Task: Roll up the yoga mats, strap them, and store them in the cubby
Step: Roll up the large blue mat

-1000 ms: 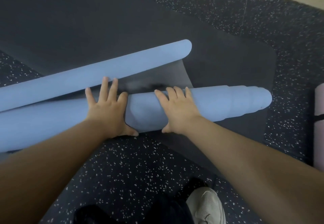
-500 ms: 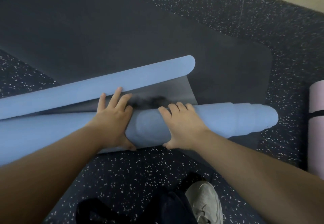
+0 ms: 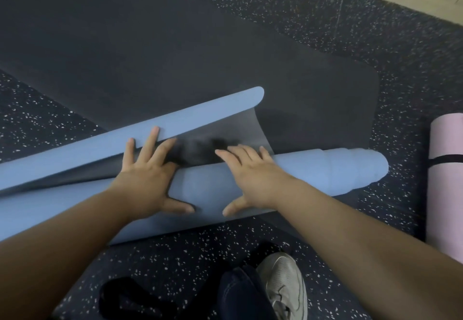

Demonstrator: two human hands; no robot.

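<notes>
Hands (image 3: 150,182) (image 3: 253,177) press flat on blue yoga mat (image 3: 313,177).

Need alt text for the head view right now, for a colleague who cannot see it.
Both hands, left hand and right hand, press flat on a nearly rolled blue yoga mat lying on a dark mat. A strapped pink rolled mat lies on the speckled floor to the right.
</notes>
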